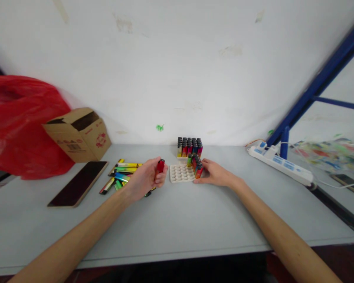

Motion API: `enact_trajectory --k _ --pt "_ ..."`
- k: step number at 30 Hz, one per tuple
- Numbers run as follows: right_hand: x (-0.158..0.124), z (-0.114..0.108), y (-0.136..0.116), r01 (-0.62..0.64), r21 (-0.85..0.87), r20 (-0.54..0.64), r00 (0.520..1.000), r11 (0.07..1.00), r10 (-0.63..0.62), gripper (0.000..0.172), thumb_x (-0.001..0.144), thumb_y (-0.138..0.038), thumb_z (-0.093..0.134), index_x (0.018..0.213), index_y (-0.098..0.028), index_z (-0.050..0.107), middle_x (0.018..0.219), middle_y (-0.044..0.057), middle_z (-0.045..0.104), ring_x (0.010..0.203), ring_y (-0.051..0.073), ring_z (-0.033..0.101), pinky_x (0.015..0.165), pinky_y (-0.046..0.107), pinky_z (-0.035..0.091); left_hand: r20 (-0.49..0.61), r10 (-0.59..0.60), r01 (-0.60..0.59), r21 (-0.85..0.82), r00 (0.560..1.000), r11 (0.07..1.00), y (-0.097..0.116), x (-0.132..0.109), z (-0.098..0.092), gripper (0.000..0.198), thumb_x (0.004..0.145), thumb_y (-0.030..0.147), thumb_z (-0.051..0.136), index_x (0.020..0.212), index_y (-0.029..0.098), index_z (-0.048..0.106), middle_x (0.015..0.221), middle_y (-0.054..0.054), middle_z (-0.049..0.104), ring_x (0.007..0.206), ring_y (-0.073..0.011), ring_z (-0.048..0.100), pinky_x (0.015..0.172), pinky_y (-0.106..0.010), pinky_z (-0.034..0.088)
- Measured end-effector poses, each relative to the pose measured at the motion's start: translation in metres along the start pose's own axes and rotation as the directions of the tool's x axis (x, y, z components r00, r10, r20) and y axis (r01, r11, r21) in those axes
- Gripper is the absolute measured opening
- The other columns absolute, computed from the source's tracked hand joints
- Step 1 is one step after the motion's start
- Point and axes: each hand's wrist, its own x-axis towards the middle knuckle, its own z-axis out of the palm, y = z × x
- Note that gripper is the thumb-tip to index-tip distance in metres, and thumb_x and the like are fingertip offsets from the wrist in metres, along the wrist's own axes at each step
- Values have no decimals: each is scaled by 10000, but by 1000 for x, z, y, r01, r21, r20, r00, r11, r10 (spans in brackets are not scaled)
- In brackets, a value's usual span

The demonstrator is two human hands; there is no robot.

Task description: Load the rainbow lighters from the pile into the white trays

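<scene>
My left hand [149,177] is closed around a red lighter [161,165] with a black top, held upright just left of a white tray [177,177] with round holes. Standing lighters [198,171] fill the right side of this tray, and a green lighter [189,160] stands in the back row. My right hand [216,173] grips the tray's right edge, thumb at the front corner and fingers by the lighters. Loose lighters [125,169] in yellow, green, blue and red lie in a pile beside and partly behind my left hand.
Behind the tray, a second block of upright lighters [190,147] stands near the wall. At left are a phone [78,184], an open cardboard box [82,137] and a red plastic bag [26,125]. A white power strip [283,163] lies right, by a blue metal frame [321,82].
</scene>
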Motion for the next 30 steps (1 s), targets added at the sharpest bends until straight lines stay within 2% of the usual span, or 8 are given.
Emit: enact_trajectory --k 11,16,20,22,25,28,30 --pt "0 -1 -2 -14 -16 12 1000 1000 15 540 842 -599 770 1146 -159 690 1078 110 646 955 273 624 873 381 526 -58 51 -48 53 997 997 -5 2 -4 292 923 399 571 796 140 617 654 33 367 540 -98 325 507 -199 318" --pt "0 0 0 -16 -7 11 1000 1000 16 559 828 -604 779 1150 -155 690 1083 112 643 953 272 624 871 376 527 -26 89 -87 86 996 993 -5 2 -4 379 937 463 522 764 141 623 640 24 378 541 -112 347 512 -227 351" --pt "1 -1 -3 -11 -3 2 1000 1000 11 564 827 -588 787 1175 -155 687 1080 113 646 952 272 625 864 371 527 30 133 -136 165 991 977 -6 4 -1 433 939 553 550 950 136 669 702 -3 503 579 -126 432 544 -250 397" --pt "1 -2 -4 -12 -9 2 1000 1000 12 571 827 -583 789 1183 -150 684 1072 113 646 952 273 626 867 373 529 32 196 -198 265 980 944 -7 7 2 372 938 505 603 1045 153 658 730 -10 575 598 -135 487 567 -256 413" --pt "1 -2 -5 -18 -27 -1 1000 999 18 592 827 -598 783 1182 -136 680 1054 115 643 939 277 627 865 382 533 48 314 -300 461 948 835 -8 13 8 342 944 481 645 1097 175 644 812 -45 694 722 -174 609 673 -281 480" --pt "1 -1 -5 -13 -33 -4 1000 999 13 595 832 -610 774 1179 -137 679 1050 117 643 940 281 628 863 391 535 123 376 -373 585 919 720 -2 23 16 325 914 475 694 1058 184 681 918 -83 762 907 -224 674 848 -333 528" --pt "1 -1 -4 -2 -19 -11 1000 1000 2 587 835 -598 777 1198 -148 674 1063 115 648 959 283 631 877 391 533 174 392 -408 630 904 661 3 32 22 296 882 453 726 1006 184 733 991 -96 770 975 -243 679 892 -348 543"
